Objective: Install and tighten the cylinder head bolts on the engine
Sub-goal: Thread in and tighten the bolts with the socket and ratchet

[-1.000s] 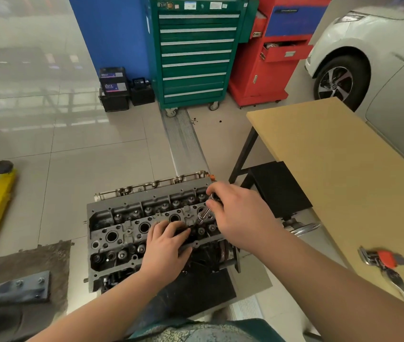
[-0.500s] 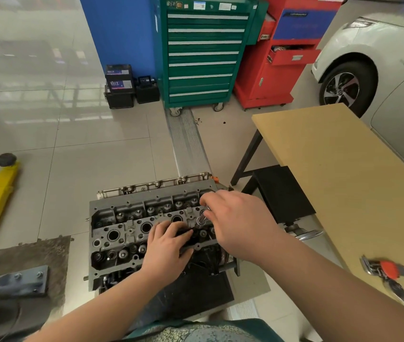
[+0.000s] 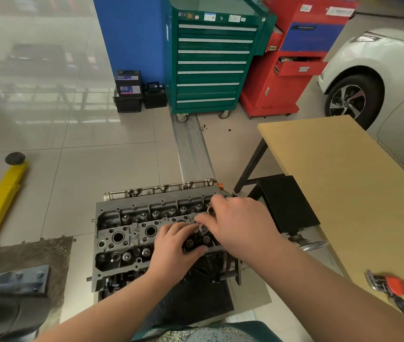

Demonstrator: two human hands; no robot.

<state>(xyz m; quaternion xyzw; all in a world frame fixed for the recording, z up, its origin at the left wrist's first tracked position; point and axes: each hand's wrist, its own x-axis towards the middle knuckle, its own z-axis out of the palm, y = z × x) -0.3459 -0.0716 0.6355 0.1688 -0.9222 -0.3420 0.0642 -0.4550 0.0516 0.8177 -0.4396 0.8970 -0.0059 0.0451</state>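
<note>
The engine (image 3: 132,238) sat low on the floor beside a wooden table (image 3: 344,181). The left hand (image 3: 173,250) rested on its top face, fingers curled over the near edge. The right hand (image 3: 240,223) pinched a small metal bolt (image 3: 211,210) at the engine's right end.

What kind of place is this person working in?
Most likely a car repair workshop. A green tool cabinet with drawers and a red tool cart stand on the tiled floor, a white car is parked at right, and an engine's cylinder head sits under both hands.
</note>
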